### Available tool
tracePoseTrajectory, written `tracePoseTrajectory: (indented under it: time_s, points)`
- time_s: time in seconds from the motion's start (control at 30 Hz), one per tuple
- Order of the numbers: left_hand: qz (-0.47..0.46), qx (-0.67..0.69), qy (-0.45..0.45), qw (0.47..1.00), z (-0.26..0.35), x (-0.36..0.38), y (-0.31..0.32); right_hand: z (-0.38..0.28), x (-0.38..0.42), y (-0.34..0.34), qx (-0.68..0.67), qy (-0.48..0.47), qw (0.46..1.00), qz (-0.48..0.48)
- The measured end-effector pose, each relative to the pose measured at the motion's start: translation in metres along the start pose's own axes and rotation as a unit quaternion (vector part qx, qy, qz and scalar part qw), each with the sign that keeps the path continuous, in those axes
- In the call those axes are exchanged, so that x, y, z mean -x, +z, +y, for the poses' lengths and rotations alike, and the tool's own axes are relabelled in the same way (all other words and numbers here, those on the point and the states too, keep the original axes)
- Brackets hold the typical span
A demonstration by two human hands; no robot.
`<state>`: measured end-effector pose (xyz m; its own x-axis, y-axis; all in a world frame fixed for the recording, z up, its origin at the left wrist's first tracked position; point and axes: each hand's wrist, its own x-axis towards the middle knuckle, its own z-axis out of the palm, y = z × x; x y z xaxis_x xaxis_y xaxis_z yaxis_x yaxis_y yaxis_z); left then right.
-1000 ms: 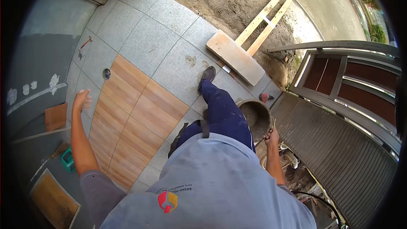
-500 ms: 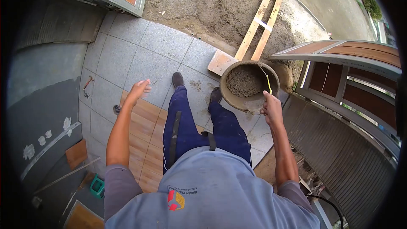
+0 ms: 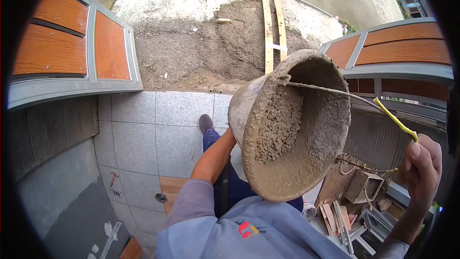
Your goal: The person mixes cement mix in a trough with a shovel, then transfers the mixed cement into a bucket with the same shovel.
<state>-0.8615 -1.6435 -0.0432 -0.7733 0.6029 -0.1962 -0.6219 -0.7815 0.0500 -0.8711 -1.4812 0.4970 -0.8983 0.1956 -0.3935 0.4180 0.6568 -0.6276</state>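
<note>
A mortar-caked bucket point(image 3: 247, 105) is raised in front of me, tilted so its mouth faces me and to the right. Wet grey mortar point(image 3: 278, 127) lies inside, against its lower left wall and bottom. My right hand point(image 3: 421, 165), out to the right, is closed around the bucket's wire handle point(image 3: 342, 91), which has a yellow covering at the grip. My left hand point(image 3: 230, 139) reaches behind the bucket near its base; its fingers are hidden by the bucket, so their grip does not show.
Beyond the grey floor tiles point(image 3: 179, 108) lies rough wet mortar point(image 3: 191, 57) with two wooden planks point(image 3: 267, 33) across it. Orange-panelled gates point(image 3: 112, 48) stand on both sides. Wood scraps point(image 3: 333, 218) lie at lower right. A hammer point(image 3: 113, 180) rests on the left tiles.
The bucket has come up from low near my feet and tilted towards me. My left hand, free and open before, has moved behind it. My right hand has risen rightward with the handle.
</note>
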Motion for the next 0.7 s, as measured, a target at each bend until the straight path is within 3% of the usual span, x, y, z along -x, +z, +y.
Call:
tracePoseTrajectory:
  time_s: [0.1,0.13,0.17,0.23,0.3,0.37,0.53,0.7]
  points:
    - [-0.005,0.019,0.003,1.000,0.011,-0.009,0.003,-0.008,-0.018,0.001,-0.031,-0.003,0.999,-0.007]
    - [0.002,0.021,0.006,1.000,0.020,-0.010,0.000,-0.011,-0.032,0.011,-0.040,-0.033,0.996,-0.069]
    - [0.012,0.022,0.002,1.000,0.026,-0.011,-0.006,-0.013,-0.047,0.025,-0.044,0.004,0.998,-0.039]
    - [0.034,0.020,0.004,0.999,0.041,-0.014,-0.021,0.002,-0.079,0.042,-0.031,-0.025,0.996,-0.077]
    - [0.076,0.010,-0.003,0.997,0.052,-0.011,-0.038,0.020,-0.113,0.051,-0.082,0.014,0.989,-0.123]
    - [0.128,-0.015,0.000,0.992,0.070,-0.005,-0.054,0.049,-0.151,0.066,-0.109,-0.036,0.981,-0.156]
    - [0.235,-0.058,0.009,0.970,0.108,-0.008,-0.098,0.143,-0.241,0.116,-0.210,0.011,0.970,-0.124]
    - [0.308,-0.081,0.047,0.947,0.129,-0.047,-0.175,0.255,-0.332,0.200,-0.289,0.164,0.941,-0.071]
